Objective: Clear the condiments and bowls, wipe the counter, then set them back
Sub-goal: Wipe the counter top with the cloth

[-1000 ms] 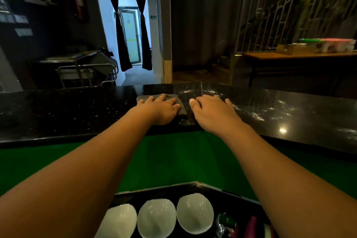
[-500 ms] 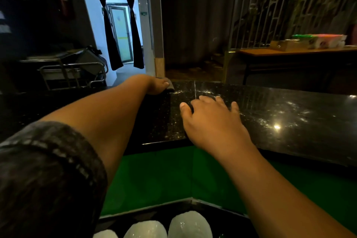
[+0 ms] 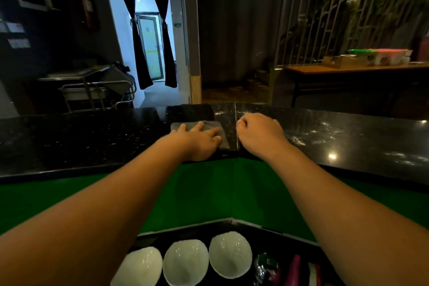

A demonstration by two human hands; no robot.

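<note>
A grey cloth (image 3: 212, 125) lies flat on the black speckled counter (image 3: 92, 139), near its front edge at the middle. My left hand (image 3: 199, 144) presses down on the cloth with its fingers spread over it. My right hand (image 3: 260, 134) rests on the counter just right of the cloth, fingers curled under, holding nothing. Three white bowls (image 3: 185, 262) stand in a row on a lower black surface (image 3: 278, 230) at the bottom of the view. Beside them on the right stand condiment containers (image 3: 265, 267), one of them a red bottle (image 3: 293, 271), partly cut off.
A green panel (image 3: 209, 193) runs between the counter and the lower surface. Wet streaks shine on the counter's right half (image 3: 348, 141). Beyond the counter are a metal cart (image 3: 92, 93) on the left and a wooden table (image 3: 348, 69) with boxes on the right.
My left hand reached to the counter's far edge with the cloth, then drew it back toward the front edge. My right hand stayed in place and its fingers curled in.
</note>
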